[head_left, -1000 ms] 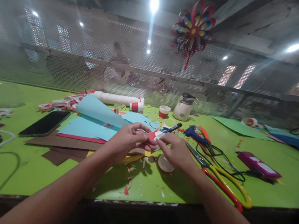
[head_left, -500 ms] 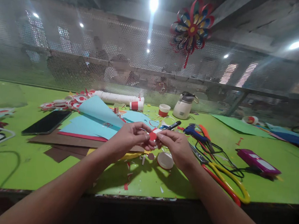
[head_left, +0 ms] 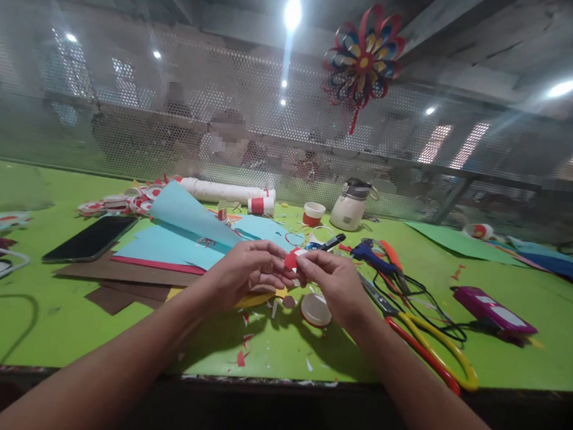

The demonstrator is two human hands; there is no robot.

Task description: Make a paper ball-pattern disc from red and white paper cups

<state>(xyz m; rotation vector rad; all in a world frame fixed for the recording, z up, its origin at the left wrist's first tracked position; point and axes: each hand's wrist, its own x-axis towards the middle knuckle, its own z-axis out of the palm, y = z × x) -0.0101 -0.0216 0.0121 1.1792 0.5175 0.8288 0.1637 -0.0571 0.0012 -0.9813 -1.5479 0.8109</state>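
Pinching the red piece point(head_left: 290, 261) with our right hand point(head_left: 337, 283), we judge it light, bendable, best edge-held; whether our left hand point(head_left: 248, 268) grips, we cannot tell.

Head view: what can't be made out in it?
In the head view:
- Red and white piece: partly hidden by the right hand.
- White cable: cut off by the left edge.
- Purple box: any writing too small.
- Person: blurred behind the mesh screen.

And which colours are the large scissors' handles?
One handle is red, the other yellow, best seen in the head view.
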